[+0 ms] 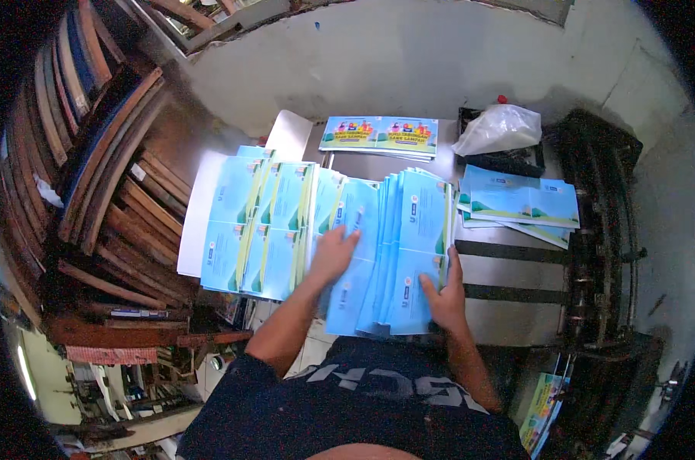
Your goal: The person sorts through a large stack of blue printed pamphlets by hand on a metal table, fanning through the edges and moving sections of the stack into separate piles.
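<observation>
Before me a thick stack of light blue printed sheets (413, 272) lies fanned out, its layers overlapping toward the left. My right hand (446, 299) grips the stack's right edge, thumb on top and fingers along the side. At the left edge of the fan, my left hand (334, 254) has its fingers closed on a loose blue sheet (354, 287); they are slightly blurred. Left of it, more overlapping blue sheets (278, 230) lie in rows, close to my left forearm. They rest partly on a large white sheet (192, 245).
Colourful printed sheets (378, 138) lie at the table's back. Right of the stack is a smaller pile of blue sheets (520, 198), with a white plastic bag (501, 129) behind it. Dark metal machinery (604, 238) borders the right side; wooden boards (110, 153) crowd the left.
</observation>
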The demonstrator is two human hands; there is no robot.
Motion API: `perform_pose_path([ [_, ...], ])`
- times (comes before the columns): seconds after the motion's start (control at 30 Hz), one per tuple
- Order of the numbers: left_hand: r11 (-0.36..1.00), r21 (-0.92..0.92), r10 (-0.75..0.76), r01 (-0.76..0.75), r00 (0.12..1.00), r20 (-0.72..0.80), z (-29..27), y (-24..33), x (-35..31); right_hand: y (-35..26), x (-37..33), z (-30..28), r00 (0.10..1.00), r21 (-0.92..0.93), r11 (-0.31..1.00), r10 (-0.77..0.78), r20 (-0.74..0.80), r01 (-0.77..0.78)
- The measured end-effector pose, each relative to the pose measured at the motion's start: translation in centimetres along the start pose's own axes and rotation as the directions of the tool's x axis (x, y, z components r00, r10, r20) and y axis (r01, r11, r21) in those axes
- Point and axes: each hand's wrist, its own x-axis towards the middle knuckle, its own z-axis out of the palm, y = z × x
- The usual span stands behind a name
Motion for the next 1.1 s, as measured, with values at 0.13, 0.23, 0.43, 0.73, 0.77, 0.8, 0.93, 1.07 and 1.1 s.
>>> perform_pose_path([
  [0.13,0.985,-0.081,0.139,-0.149,0.983,-0.12,-10.1,11.3,-2.8,-0.1,0.1,-0.7,0.995,-0.143,0.985,-0.096,0.002,0.095],
  [0.23,0.896,-0.398,0.228,-0.196,0.973,0.033,-10.5,16.6,-4.1,0.4,0.5,-1.7,0.999,-0.129,0.991,-0.017,0.039,0.022],
  [0.43,0.912,-0.369,0.275,-0.178,0.933,0.231,-4.0,15.8,-3.9,-1.3,2.7,-4.3,0.965,0.859,0.441,0.084,0.248,-0.259],
  [0.73,0.93,-0.295,0.265,-0.221,0.957,0.116,-4.6,19.9,-5.9,1.5,2.4,-3.9,0.949,0.909,0.273,0.076,0.305,-0.314],
  [0.77,0.948,-0.229,0.252,-0.223,0.962,0.108,-5.2,19.3,-5.4,1.3,2.3,-4.3,0.949,0.911,0.268,0.073,0.306,-0.315],
  [0.8,0.949,-0.224,0.251,-0.222,0.962,0.107,-5.7,19.1,-5.4,1.3,2.2,-4.7,0.923,0.879,0.279,0.126,0.364,-0.386],
  [0.93,0.946,-0.127,0.271,-0.298,0.944,-0.189,-8.4,19.6,-4.6,0.1,2.4,-5.2,0.941,0.69,0.64,0.235,0.244,-0.338],
  [1.07,0.946,-0.203,0.214,-0.252,0.958,-0.191,-9.4,21.0,-3.8,-0.4,2.4,-5.1,0.914,0.759,0.517,0.298,0.274,-0.396],
  [1.1,0.97,-0.162,0.162,-0.179,0.98,-0.115,-8.0,18.7,-2.8,0.2,2.6,-5.2,0.915,0.751,0.525,0.284,0.288,-0.4],
])
